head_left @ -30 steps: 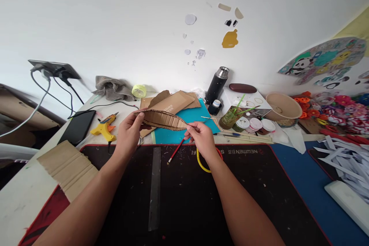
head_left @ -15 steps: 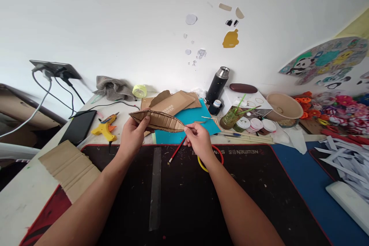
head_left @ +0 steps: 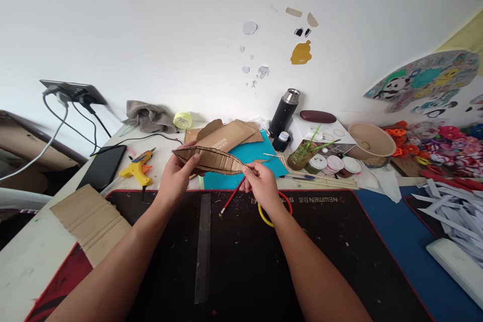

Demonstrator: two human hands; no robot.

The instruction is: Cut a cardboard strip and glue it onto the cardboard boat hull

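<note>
Nearest us, the black mat (head_left: 241, 261), a clear strip (head_left: 203, 246) flat on it. Further up we see a yellow-and-red ring (head_left: 264, 219), partly hidden by an arm, and the red pencil (head_left: 232, 197). Over the mat's far edge, here's our cardboard piece (head_left: 221, 160), held aloft, walls bowed apart: left hand (head_left: 176, 176) clamped on one end, right hand (head_left: 262, 182) pinching the other tip. Beyond, we spot the blue sheet (head_left: 260, 150), then the flask (head_left: 285, 111) by the wall (head_left: 169, 35).
</note>
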